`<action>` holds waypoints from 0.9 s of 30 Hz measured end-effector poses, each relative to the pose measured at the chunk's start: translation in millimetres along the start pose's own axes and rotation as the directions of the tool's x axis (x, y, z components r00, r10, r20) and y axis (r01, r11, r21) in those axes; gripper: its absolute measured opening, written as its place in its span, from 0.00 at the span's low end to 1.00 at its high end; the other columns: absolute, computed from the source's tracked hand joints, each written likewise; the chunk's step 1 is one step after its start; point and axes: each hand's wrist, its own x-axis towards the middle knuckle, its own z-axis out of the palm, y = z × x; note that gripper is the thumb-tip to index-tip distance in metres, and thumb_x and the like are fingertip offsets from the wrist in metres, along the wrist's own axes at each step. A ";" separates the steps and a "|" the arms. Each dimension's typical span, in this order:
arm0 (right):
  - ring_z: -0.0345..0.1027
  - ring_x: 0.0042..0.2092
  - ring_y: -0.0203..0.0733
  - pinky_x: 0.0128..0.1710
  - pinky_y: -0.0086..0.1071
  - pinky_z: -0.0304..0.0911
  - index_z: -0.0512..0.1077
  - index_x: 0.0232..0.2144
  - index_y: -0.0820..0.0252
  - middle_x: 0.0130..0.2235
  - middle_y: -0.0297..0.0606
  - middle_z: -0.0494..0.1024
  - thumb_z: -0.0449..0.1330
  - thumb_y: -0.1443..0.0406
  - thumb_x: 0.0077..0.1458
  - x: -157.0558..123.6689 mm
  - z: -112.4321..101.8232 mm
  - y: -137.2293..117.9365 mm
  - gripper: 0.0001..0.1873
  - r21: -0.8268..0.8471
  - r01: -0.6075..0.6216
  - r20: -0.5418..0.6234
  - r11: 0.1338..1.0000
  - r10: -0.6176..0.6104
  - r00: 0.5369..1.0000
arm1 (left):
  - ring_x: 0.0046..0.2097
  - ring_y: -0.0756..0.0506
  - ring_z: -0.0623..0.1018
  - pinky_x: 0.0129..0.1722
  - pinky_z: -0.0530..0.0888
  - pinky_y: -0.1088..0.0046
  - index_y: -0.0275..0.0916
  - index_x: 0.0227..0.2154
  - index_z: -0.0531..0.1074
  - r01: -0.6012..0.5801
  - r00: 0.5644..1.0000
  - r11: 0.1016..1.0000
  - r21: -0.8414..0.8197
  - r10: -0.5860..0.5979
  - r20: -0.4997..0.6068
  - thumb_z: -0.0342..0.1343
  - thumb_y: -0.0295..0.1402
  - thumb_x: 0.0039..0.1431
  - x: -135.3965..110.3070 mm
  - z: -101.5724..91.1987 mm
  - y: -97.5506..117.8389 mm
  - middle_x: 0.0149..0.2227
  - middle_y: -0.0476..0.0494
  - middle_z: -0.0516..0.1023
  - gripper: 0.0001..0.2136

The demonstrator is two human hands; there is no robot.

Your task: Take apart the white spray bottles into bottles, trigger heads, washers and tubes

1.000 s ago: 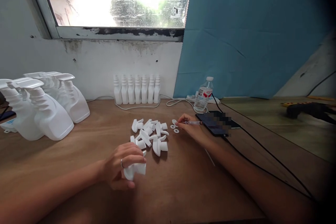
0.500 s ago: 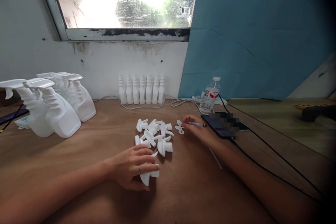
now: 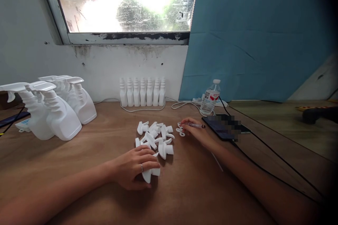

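My left hand [image 3: 134, 167] rests on the wooden table [image 3: 79, 154], its fingers wrapped round a white spray trigger head [image 3: 151, 173]. Just beyond it lies a pile of several more white trigger heads [image 3: 155, 135]. My right hand [image 3: 195, 132] is further back, pinching a thin pen-like tool [image 3: 194, 125] whose tip points left at a few small white washers [image 3: 180, 130] lying on the table.
Several white spray bottles [image 3: 55, 112] stand at the left. A row of small white bottles [image 3: 142, 92] lines the wall under the window. A water bottle [image 3: 210, 97], a dark phone [image 3: 220, 126] and black cables [image 3: 264, 168] lie at the right.
My left hand has turned the trigger head and shifted slightly right on the table. My right hand stays by the washers with its tool. The camera view has shifted a little.
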 end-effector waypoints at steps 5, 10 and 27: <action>0.69 0.27 0.36 0.21 0.24 0.58 0.67 0.30 0.59 0.28 0.35 0.75 0.63 0.59 0.44 0.3 -0.3 -2.3 0.13 0.026 -0.020 -0.009 0.999 0.021 1.000 | 0.54 0.37 0.69 0.58 0.62 0.53 0.35 0.56 0.57 -0.006 1.000 1.000 -0.014 0.006 0.028 0.56 0.40 0.56 -0.2 0.0 -0.4 0.49 0.33 0.73 0.27; 0.68 0.25 0.34 0.21 0.25 0.57 0.68 0.29 0.60 0.29 0.35 0.76 0.61 0.60 0.46 -4.8 1.6 -6.4 0.10 0.046 -0.021 0.017 0.999 0.020 1.000 | 0.56 0.38 0.67 0.60 0.61 0.55 0.36 0.57 0.56 -0.003 0.998 0.999 -0.047 0.006 0.064 0.56 0.41 0.58 1.9 -3.7 -0.1 0.51 0.34 0.72 0.27; 0.67 0.24 0.33 0.21 0.24 0.59 0.70 0.30 0.62 0.29 0.37 0.75 0.64 0.53 0.45 -6.6 2.3 -5.3 0.18 0.100 0.006 0.042 0.995 -0.010 0.999 | 0.56 0.35 0.69 0.56 0.65 0.49 0.36 0.52 0.68 0.662 0.729 0.458 0.594 -0.579 -0.366 0.51 0.44 0.62 -10.9 -197.3 -34.5 0.54 0.39 0.70 0.21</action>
